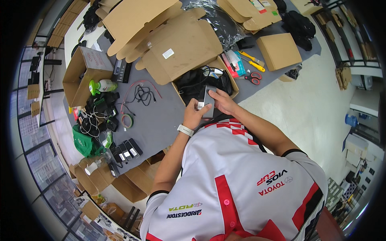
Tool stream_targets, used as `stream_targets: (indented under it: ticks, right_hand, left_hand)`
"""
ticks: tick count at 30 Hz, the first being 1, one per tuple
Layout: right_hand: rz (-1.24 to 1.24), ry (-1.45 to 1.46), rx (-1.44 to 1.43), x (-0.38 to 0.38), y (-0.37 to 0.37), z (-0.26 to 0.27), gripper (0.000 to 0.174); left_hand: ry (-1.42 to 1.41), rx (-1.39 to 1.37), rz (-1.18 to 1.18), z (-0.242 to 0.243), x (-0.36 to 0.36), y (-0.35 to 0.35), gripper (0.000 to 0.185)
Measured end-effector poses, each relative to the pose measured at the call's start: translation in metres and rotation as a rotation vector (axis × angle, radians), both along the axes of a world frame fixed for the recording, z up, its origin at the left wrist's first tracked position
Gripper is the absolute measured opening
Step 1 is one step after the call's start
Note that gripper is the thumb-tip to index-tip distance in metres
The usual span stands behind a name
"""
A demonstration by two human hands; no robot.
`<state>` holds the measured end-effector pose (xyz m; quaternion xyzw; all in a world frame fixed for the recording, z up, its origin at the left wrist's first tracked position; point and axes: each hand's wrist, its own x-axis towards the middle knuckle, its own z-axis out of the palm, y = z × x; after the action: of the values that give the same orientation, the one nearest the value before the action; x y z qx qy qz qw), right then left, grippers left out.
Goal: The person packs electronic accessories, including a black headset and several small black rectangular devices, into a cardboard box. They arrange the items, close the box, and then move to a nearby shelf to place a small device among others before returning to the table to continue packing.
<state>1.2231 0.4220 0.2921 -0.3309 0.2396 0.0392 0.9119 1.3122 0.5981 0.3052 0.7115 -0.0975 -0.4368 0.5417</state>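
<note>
A slim dark grey box with a white barcode label is held between my two hands, just above the front edge of an open cardboard box. My left hand, with a white watch on the wrist, grips its near left side, thumb across the face. From the right, my right hand holds the far end with the thumb on top. Behind the hands, the open cardboard box contains a black bag or pouch and black cables. Its lid is folded back and bears a white label.
Right of the open box lie red-handled scissors, a yellow-handled screwdriver and a closed carton. Leftward on the grey table are a coiled black cable, tape rolls, a spray bottle and several black boxes.
</note>
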Motion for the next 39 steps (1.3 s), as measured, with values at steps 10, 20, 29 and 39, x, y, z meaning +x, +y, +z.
stream_targets:
  ticks: [10, 20, 29, 39]
  right_hand:
    - [0.377, -0.144, -1.341, -0.005, -0.008, 0.008, 0.037]
    - [0.315, 0.082, -2.124, 0.045, -0.099, -0.022, 0.031]
    - [0.631, -0.005, -2.379, 0.092, -0.099, -0.054, 0.027]
    - [0.803, -0.058, -1.132, 0.102, -0.154, -0.047, 0.017]
  left_hand:
    - [-0.451, 0.105, 0.088, 0.007, 0.004, 0.041, 0.073]
    - [-0.638, 0.418, 0.296, -0.04, -0.006, 0.086, 0.083]
    - [-0.686, 0.479, 0.339, -0.073, -0.011, 0.09, 0.086]
    - [-0.554, 0.482, 0.34, -0.1, -0.017, 0.086, 0.084]
